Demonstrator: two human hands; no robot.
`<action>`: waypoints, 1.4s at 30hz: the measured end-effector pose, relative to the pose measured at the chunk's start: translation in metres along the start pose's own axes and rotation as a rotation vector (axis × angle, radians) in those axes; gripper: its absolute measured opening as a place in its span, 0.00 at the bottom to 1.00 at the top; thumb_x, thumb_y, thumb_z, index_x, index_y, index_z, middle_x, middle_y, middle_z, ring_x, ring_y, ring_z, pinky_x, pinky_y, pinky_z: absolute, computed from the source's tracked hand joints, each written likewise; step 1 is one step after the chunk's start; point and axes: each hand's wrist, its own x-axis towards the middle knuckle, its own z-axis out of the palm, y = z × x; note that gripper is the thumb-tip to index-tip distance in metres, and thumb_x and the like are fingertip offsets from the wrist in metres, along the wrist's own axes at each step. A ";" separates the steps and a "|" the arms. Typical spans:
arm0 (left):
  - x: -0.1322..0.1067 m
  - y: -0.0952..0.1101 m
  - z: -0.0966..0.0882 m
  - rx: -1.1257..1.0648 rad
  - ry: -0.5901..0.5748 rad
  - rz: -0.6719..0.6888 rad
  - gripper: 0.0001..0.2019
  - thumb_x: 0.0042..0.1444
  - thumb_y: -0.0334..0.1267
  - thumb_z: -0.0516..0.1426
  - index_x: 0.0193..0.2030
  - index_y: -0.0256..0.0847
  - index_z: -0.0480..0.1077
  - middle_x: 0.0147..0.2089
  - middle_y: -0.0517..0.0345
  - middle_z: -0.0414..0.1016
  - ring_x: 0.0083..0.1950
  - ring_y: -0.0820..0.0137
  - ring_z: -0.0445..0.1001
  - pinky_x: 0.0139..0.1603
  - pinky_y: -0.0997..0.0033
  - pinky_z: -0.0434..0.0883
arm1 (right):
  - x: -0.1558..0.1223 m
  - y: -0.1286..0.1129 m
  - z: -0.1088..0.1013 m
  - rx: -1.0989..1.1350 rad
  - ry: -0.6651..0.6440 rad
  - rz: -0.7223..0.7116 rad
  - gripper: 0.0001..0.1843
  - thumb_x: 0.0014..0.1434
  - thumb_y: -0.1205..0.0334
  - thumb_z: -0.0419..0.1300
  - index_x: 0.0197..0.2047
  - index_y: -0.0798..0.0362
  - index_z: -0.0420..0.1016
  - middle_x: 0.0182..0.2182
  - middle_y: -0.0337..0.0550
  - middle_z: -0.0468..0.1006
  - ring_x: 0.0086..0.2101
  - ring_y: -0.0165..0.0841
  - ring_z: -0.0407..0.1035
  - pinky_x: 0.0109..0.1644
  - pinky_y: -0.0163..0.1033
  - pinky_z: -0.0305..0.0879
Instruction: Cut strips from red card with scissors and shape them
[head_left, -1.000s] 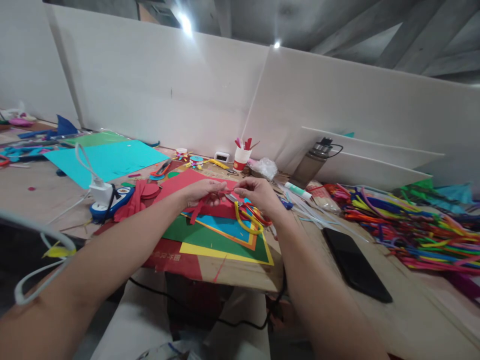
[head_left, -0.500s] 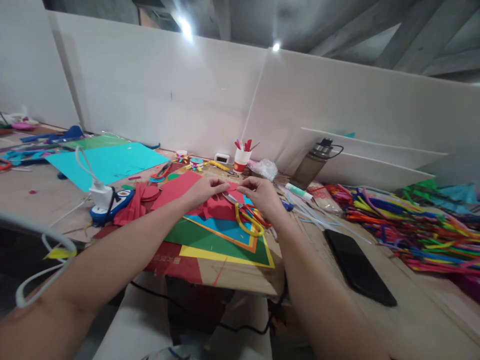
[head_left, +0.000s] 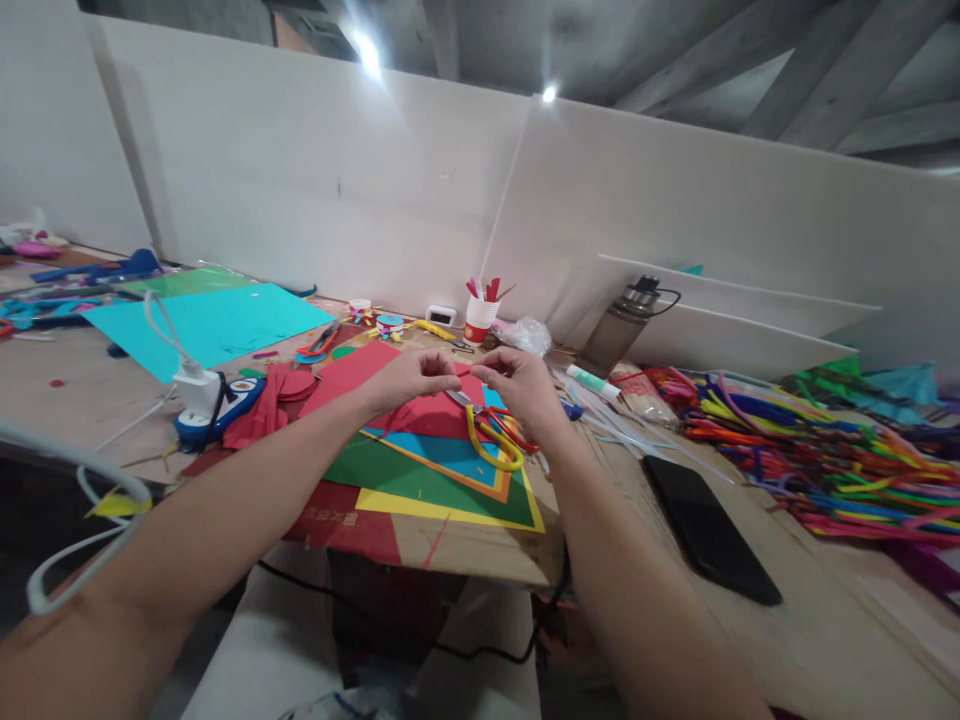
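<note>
My left hand [head_left: 421, 378] and my right hand [head_left: 519, 384] meet over the stacked sheets, each with thumb and forefinger pinched. Between their fingertips is a small red piece [head_left: 466, 373], probably paper; its outline blends with the red sheet [head_left: 356, 378] below. Just under my right hand lies a pair of scissors [head_left: 474, 452] with yellow handles, blades toward my left fingertips. Orange-red handles of another tool [head_left: 517, 432] sit beside it, partly covered by my right hand. Blue, orange, green [head_left: 435, 495] and yellow sheets show beneath the red one.
Red strips and discs [head_left: 298, 385] lie left, near a blue-and-white power strip [head_left: 225, 410] with a plugged-in charger. A paper cup of pens [head_left: 480, 318] and a bottle [head_left: 619, 325] stand at the back. Right are a phone [head_left: 709, 530] and many pipe cleaners [head_left: 810, 450].
My fingertips have drawn closer together around the small red piece, and my left hand has turned slightly. The view has shifted a little; the things on the table stay put.
</note>
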 end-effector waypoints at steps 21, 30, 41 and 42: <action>0.003 -0.008 0.002 0.206 0.098 0.232 0.12 0.51 0.43 0.64 0.36 0.38 0.70 0.36 0.56 0.74 0.37 0.71 0.72 0.40 0.69 0.70 | 0.000 0.004 0.005 0.037 0.029 -0.064 0.11 0.51 0.54 0.66 0.32 0.54 0.77 0.30 0.43 0.79 0.31 0.33 0.69 0.36 0.39 0.65; 0.005 -0.012 -0.002 0.330 0.211 0.260 0.08 0.54 0.41 0.62 0.35 0.39 0.72 0.36 0.56 0.75 0.39 0.70 0.72 0.44 0.68 0.69 | 0.001 0.006 0.005 0.126 0.003 -0.068 0.12 0.49 0.56 0.67 0.36 0.53 0.75 0.31 0.42 0.78 0.31 0.32 0.70 0.38 0.39 0.66; 0.002 -0.010 0.001 0.348 0.244 0.293 0.08 0.55 0.43 0.62 0.35 0.39 0.75 0.36 0.56 0.77 0.39 0.69 0.73 0.43 0.68 0.69 | 0.001 0.007 0.008 0.184 -0.004 -0.057 0.13 0.48 0.53 0.68 0.32 0.53 0.77 0.28 0.41 0.77 0.30 0.32 0.68 0.37 0.38 0.65; 0.002 -0.010 0.001 0.356 0.265 0.300 0.08 0.55 0.42 0.62 0.35 0.40 0.75 0.36 0.56 0.77 0.39 0.69 0.73 0.44 0.68 0.69 | 0.001 0.006 0.008 0.208 0.000 -0.036 0.13 0.48 0.53 0.69 0.32 0.53 0.77 0.28 0.40 0.76 0.30 0.31 0.68 0.36 0.38 0.65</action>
